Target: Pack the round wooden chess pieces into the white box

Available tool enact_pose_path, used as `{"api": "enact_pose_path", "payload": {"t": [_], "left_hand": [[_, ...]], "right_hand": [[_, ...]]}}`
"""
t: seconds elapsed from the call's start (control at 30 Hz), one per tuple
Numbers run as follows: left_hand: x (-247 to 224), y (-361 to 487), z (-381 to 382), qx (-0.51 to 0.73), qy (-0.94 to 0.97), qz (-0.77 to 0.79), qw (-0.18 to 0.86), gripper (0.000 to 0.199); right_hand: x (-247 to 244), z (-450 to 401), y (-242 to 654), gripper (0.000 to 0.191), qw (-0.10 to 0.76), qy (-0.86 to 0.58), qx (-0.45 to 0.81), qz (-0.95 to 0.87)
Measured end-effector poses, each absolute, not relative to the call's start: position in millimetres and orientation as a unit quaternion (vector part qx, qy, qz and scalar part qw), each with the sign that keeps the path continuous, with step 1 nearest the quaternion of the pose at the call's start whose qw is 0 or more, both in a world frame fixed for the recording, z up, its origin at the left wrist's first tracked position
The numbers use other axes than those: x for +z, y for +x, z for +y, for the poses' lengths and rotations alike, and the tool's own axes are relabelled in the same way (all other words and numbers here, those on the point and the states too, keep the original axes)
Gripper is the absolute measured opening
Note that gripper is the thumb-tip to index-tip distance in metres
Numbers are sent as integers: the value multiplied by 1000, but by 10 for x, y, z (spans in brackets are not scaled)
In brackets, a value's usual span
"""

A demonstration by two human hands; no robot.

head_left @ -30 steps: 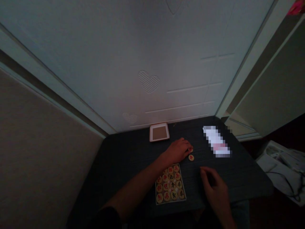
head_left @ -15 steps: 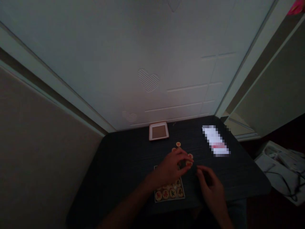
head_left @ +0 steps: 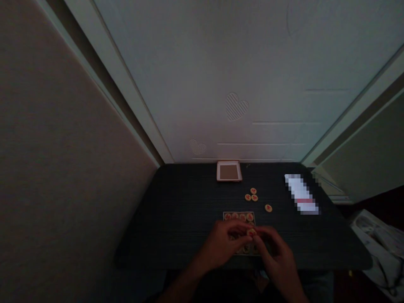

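Observation:
A round xiangqi piece (head_left: 251, 232) with a red character is pinched between the fingertips of my left hand (head_left: 221, 244) and my right hand (head_left: 279, 254). Both hands meet over a shallow box (head_left: 223, 215) of xiangqi pieces, hiding much of it. Along its far row, pieces with red characters (head_left: 235, 216) show; part of the near row peeks out below my fingers. Beyond the box, three loose red pieces (head_left: 253, 191) lie clustered on the dark table. Another loose piece (head_left: 268, 208) rests apart, to their right.
Against the white panel (head_left: 202, 84) at the table's back edge lies a box lid (head_left: 229, 180) with a brown centre. A bright, pixelated flat object (head_left: 301, 193) is on the table's right side. Past that edge stands a white container (head_left: 372, 240) with cables.
My left hand has drawn back from the loose pieces to the box with one piece, and my right hand has joined it there. The view has turned left.

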State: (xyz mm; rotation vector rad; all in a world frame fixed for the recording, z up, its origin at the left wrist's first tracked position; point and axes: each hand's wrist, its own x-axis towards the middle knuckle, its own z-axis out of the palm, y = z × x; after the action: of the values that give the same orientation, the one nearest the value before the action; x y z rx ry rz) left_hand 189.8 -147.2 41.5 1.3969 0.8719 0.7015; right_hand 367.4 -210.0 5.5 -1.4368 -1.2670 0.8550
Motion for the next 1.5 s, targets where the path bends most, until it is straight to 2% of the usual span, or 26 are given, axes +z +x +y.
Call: {"api": "enact_pose_path", "payload": {"t": [0.2, 0.33, 0.5, 0.67, 0.83, 0.97, 1.13, 1.5], "left_hand": [[343, 1826, -1501, 348, 544, 355, 676, 29], [310, 1810, -1529, 371, 536, 358, 668, 27], [360, 1793, -1564, 342, 584, 350, 648, 27], [352, 1732, -1519, 340, 617, 400, 586, 31], [180, 1473, -1381, 384, 655, 498, 418, 20], [-52, 1337, -1386, 397, 676, 530, 324, 20], [-246, 1353, -1459, 396, 685, 522, 319, 20], [-204, 1300, -1428, 420, 658, 531, 330, 19]], "right_hand": [[140, -2071, 3576, 26, 491, -599, 372, -512], [166, -2085, 3567, 27, 493, -609, 364, -504], [111, -2128, 3586, 28, 491, -605, 376, -501], [78, -2114, 3673, 34, 473, -609, 356, -528], [37, -2028, 3820, 29, 449, -638, 267, -566], [-71, -1957, 3764, 30, 412, -648, 266, -583], [-178, -1863, 3569, 31, 389, -657, 224, -606], [-306, -1811, 3515, 24, 355, -649, 78, -669]]}}
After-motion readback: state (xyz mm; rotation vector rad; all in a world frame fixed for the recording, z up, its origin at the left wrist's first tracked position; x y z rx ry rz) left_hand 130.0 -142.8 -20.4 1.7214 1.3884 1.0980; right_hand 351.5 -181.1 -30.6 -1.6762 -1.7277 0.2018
